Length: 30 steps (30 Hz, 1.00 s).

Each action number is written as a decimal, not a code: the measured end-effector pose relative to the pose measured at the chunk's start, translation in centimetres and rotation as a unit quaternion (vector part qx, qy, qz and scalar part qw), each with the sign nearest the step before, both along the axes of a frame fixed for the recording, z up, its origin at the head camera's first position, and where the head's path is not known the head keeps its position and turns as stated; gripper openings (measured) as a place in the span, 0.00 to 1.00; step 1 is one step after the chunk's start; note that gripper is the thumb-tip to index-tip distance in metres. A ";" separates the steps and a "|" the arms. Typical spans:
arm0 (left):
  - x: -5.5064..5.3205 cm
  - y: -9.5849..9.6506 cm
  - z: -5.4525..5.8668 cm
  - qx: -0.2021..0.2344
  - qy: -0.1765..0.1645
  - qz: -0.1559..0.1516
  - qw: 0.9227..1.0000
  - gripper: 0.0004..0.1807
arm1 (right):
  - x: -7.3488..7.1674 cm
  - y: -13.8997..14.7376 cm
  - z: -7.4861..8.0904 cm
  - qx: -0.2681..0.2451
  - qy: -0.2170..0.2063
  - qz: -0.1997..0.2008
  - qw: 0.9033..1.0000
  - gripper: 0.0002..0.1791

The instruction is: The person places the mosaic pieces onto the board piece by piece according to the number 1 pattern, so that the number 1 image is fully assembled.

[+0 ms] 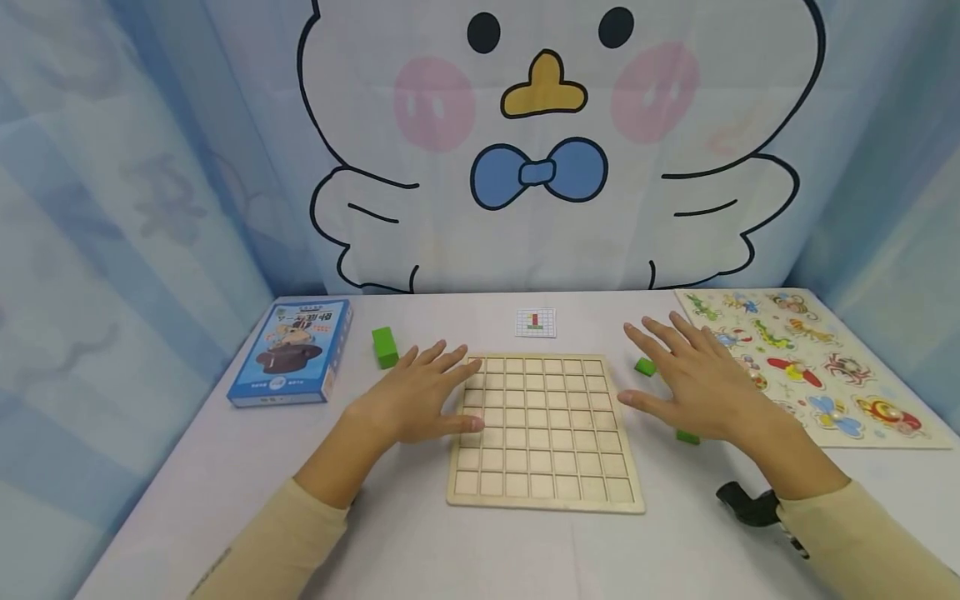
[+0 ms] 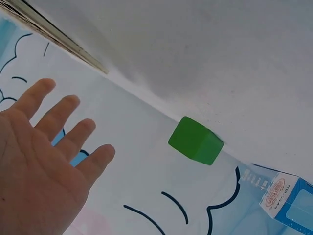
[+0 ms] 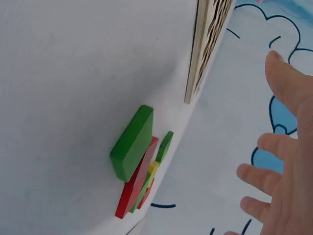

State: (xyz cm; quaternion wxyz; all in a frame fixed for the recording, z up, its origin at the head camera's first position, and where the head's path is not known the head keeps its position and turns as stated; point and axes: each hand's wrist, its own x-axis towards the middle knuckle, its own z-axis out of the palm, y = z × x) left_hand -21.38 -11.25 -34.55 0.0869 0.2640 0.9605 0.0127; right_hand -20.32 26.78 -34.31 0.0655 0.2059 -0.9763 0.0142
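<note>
A pale wooden grid board lies on the table between both hands. My left hand is spread above its left edge, palm down, fingers straight and holding nothing. Just beyond that hand stands a green block, also seen in the left wrist view as a green block. Right of the board, my right hand hovers with spread fingers and holds nothing. Partly hidden beneath it are green blocks. The right wrist view shows a larger green block, red blocks and a yellow block lying together there.
A small card with a coloured grid pattern lies behind the board. At the back left is a blue box. A board of cartoon animal pictures covers the right side. Beside the right sleeve is a black object.
</note>
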 end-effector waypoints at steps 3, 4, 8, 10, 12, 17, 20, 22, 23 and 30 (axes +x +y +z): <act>0.0 0.3 0.0 -0.005 -0.007 0.004 1.000 0.49 | -0.1 1.1 -0.2 -0.005 -0.003 0.000 1.000 0.51; 0.0 0.3 0.0 -0.007 -0.009 0.006 1.000 0.49 | -0.1 1.4 -0.3 -0.009 -0.005 0.000 1.000 0.50; 0.0 0.4 0.0 -0.012 -0.019 0.011 1.000 0.49 | -0.1 2.5 -0.5 -0.022 -0.011 0.004 1.000 0.48; -0.1 0.4 0.0 -0.013 -0.025 0.014 1.000 0.50 | -0.1 2.9 -0.6 -0.026 -0.014 0.006 1.000 0.47; -0.1 0.4 0.0 -0.012 -0.029 0.014 0.999 0.50 | -0.2 3.3 -0.8 -0.031 -0.015 0.011 0.999 0.46; -0.2 0.4 -0.1 -0.001 -0.045 0.019 0.999 0.49 | -0.8 4.3 -1.1 -0.048 -0.028 0.021 0.998 0.43; -0.1 0.3 -0.1 0.011 -0.057 0.023 0.998 0.49 | -1.2 5.0 -1.3 -0.063 -0.055 0.020 0.996 0.41; -0.1 0.2 -0.1 0.017 -0.063 0.023 0.998 0.49 | -1.4 5.3 -1.3 -0.077 -0.076 0.018 0.994 0.41; -0.1 0.1 -0.2 0.019 -0.066 0.022 0.997 0.48 | -1.5 5.5 -1.4 -0.084 -0.085 0.017 0.993 0.40; -0.1 0.0 -0.2 0.018 -0.072 0.024 0.997 0.47 | -2.1 5.7 -1.4 -0.109 -0.097 0.027 0.989 0.39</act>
